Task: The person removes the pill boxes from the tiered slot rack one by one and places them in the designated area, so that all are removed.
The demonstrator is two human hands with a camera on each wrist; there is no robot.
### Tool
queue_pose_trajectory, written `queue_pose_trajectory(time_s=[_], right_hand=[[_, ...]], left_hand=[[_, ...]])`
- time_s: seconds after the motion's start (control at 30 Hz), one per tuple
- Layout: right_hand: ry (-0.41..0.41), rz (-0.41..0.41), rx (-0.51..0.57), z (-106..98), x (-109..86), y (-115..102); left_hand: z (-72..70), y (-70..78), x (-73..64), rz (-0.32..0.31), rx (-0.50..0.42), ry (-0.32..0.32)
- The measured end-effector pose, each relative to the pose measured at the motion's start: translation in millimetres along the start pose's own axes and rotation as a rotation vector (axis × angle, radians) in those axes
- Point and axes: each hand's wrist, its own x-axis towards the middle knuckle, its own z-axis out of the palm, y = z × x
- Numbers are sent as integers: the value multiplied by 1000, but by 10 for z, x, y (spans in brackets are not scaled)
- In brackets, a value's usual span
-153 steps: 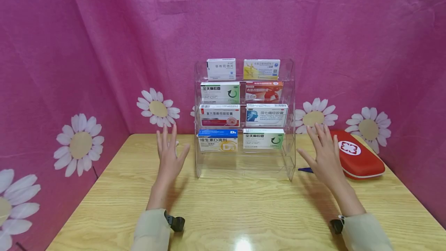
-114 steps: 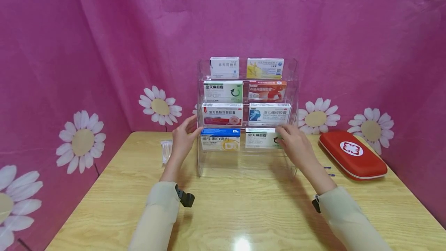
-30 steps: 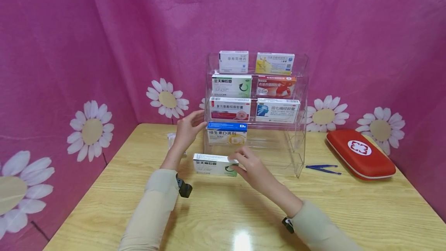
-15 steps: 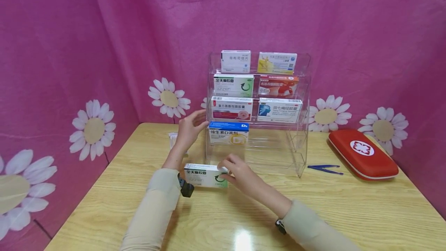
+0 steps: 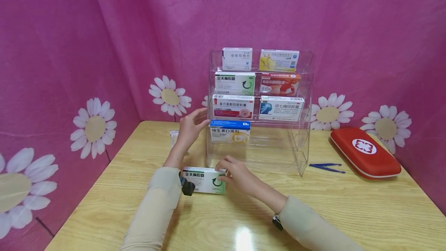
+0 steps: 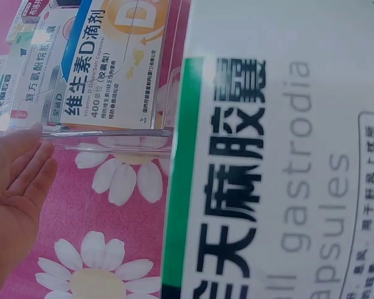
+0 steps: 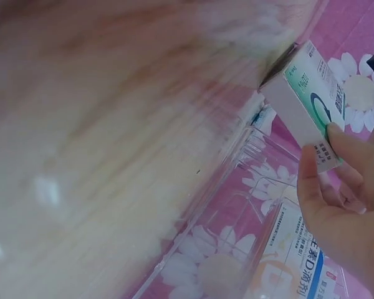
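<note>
A clear acrylic display rack [image 5: 271, 154] holds medicine boxes in tiers. My left hand [image 5: 191, 129] grips the rack's left side edge, its thumb in front; the left wrist view shows this hand [image 6: 15, 193] beside the blue-and-white vitamin D box [image 5: 230, 131]. My right hand [image 5: 240, 175] pinches the right end of a white-and-green medicine box [image 5: 203, 181] in front of the rack, low over the table. The right wrist view shows thumb and fingers of the hand [image 7: 346, 187] on this box [image 7: 308, 99]. The left wrist device covers its lower left corner in the head view.
Blue tweezers [image 5: 327, 167] lie right of the rack, beside a red zip case [image 5: 366, 153]. A small packet of white sticks [image 5: 173, 138] is behind my left hand. A pink flowered curtain [image 5: 132, 49] hangs behind the wooden table [image 5: 115, 189].
My right hand has taken the white-and-green box from the rack's right side and brought it left and toward me, lower just now. My left hand has stayed at the rack's left edge.
</note>
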Motion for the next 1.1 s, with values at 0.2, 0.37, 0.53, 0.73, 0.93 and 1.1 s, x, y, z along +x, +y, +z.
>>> queue_pose_trajectory(time_s=[0.2,0.37,0.53,0.73,0.93,1.1], right_hand=[[-55,60,52,-5,2,16],[-109,99,73,9,21,46],[-153,111,73,24,55,97],[-212,129,73,35,104,136],[-258,129,47,64,145,202],[-269,136,49,79,144,225]], left_hand=[[2,0,-6,-9,7,-3],[0,-7,-2,-5,4,-3],[-7,3,-2,-3,5,4],[-7,1,6,12,3,18],[-4,-13,9,12,-2,15],[1,-18,1,-3,-11,3]])
